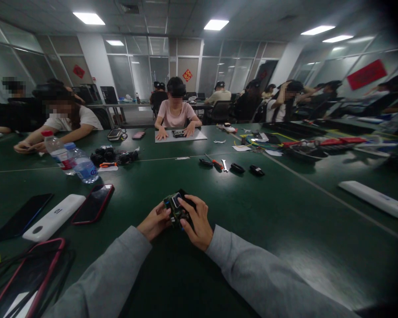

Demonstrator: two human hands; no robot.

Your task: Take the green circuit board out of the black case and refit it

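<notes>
Just above the table in front of me is a small electronic device (177, 202) with bare green circuit board and a little dark screen in a pale frame. My left hand (155, 221) grips its left edge, thumb on the near side. From the right, my right hand (198, 221) has its fingers over the top by the screen and its thumb at the lower edge. The hands partly cover the device, so its underside and right side are hidden. Both forearms wear grey sleeves.
Beyond my hands lie a wrench (224, 165), a screwdriver (216, 164) and several black parts (237, 168). To the left are water bottles (82, 164), phones (93, 204) and a white power bank (55, 217). Another white one (375, 198) lies right. People sit across the green table (268, 229).
</notes>
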